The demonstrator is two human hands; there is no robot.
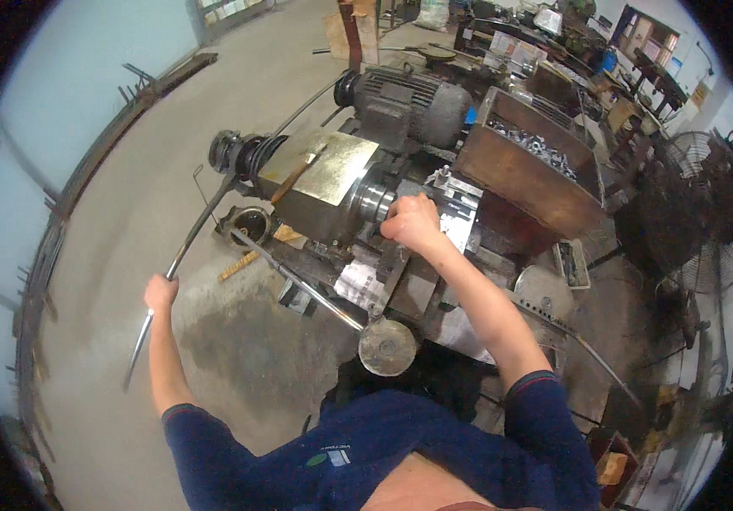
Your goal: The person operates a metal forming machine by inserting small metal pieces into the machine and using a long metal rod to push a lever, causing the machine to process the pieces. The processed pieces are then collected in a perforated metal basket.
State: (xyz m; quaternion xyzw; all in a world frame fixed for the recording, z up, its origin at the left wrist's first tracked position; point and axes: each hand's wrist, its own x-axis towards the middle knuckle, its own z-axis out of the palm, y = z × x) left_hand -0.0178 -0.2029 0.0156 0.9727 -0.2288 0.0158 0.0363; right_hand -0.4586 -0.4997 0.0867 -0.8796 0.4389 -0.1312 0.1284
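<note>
My left hand [160, 292] is wrapped around a long metal rod [186, 243]. The rod slants from the spindle end of a lathe-like machine down past my fist. My right hand [413, 221] is closed just right of the shiny round chuck [374, 198]; its fingers hide whatever is in them. A brush with a wooden handle [294, 177] lies on the metal sheet [343, 166] covering the headstock. Below the headstock, a metal lever [320, 298] runs toward a round disc [388, 347] in front of me.
A dark electric motor [413, 102] sits behind the headstock. To its right stands a rusty metal box [520, 175] with small metal parts [537, 146] inside. A black fan [690, 196] is at the far right. Long bars [85, 179] lie along the left wall.
</note>
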